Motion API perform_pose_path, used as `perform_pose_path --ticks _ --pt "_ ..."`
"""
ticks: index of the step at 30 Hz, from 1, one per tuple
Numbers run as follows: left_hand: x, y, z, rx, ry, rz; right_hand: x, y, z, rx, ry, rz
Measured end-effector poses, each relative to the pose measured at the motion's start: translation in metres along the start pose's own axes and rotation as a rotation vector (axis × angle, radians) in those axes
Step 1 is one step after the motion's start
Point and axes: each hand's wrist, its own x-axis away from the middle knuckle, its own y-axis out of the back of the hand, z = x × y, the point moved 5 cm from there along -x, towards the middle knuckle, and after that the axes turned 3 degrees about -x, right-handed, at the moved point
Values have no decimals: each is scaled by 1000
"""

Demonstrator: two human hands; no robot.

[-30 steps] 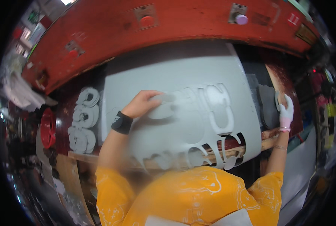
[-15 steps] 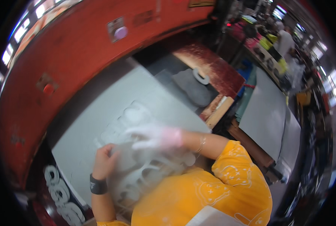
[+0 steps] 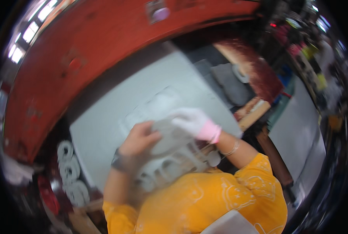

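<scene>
A thin grey sheet [image 3: 168,136] with rows of cut-out holes is held between my hands, close to my body. My bare left hand [image 3: 140,138], with a dark band on its wrist, pinches its left part. The right hand [image 3: 193,121] wears a white glove with a pink cuff, and its curled fingers grip the sheet's far edge. Motion smears the fingertips. Beneath lies a pale board [image 3: 103,121], with faint cut outlines [image 3: 154,103] just beyond my hands. The holed part of the sheet [image 3: 174,167] hangs against my yellow shirt.
A large red machine beam [image 3: 103,43] with knobs spans the far side. Dark grey flat pieces [image 3: 232,85] and a pale ring lie at the right, near a wooden strip [image 3: 255,115]. Ring-like cut pieces [image 3: 70,171] lie at the left. A grey-topped table [image 3: 302,128] stands farther right.
My gloved right hand has come from a spread, blurred reach over the sheet to a grip at its edge. My left hand keeps its hold. The whole view has shifted.
</scene>
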Motion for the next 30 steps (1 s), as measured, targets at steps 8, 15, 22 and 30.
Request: perform_pose_path --ticks 8,15,22,30 --pt "7 21 22 -106 -35 0 -21 -19 2 4 -11 98" --pt "20 26 17 -162 -138 -139 -26 -37 -1 -41 -29 170" --pt "20 29 22 -328 -205 -166 -24 -47 -7 -65 -60 194" --pt "23 35 29 -344 -108 -152 -26 -59 -3 59 6 199"
